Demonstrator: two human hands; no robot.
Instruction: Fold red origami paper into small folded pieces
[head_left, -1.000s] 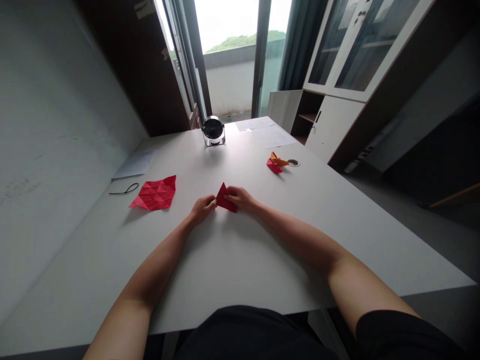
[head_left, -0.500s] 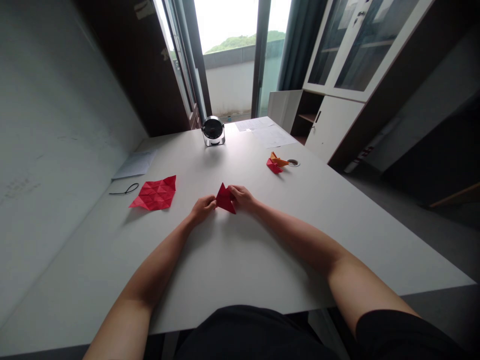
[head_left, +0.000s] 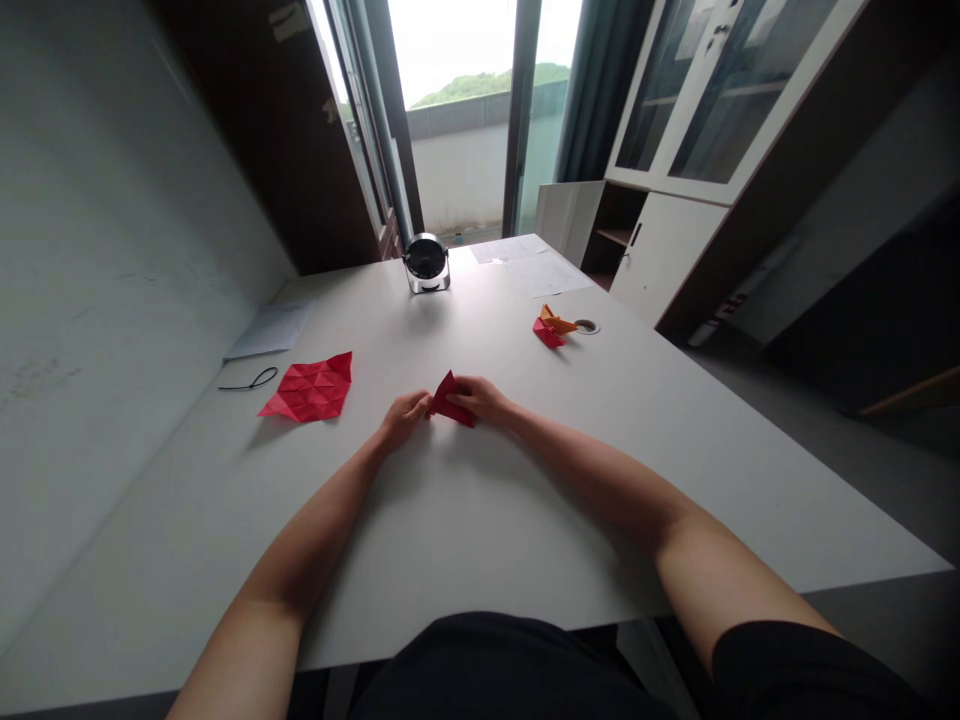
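Both hands (head_left: 405, 417) (head_left: 484, 400) pinch folded red paper (head_left: 450, 401) on table (head_left: 480, 520)

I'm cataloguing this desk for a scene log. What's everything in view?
table: one, white, underneath
folded red paper: one, red, middle, between both hands
creased sheet: one, red, left of the hands
black loop: one, black, left of creased sheet
paper figures: two, red and orange, right of centre
fan: one, black and silver, far edge
white sheets: two, white, right of fan
pale sheet: one, pale, beyond the loop
left hand: one, pinching folded paper's left corner
right hand: one, pinching its right side
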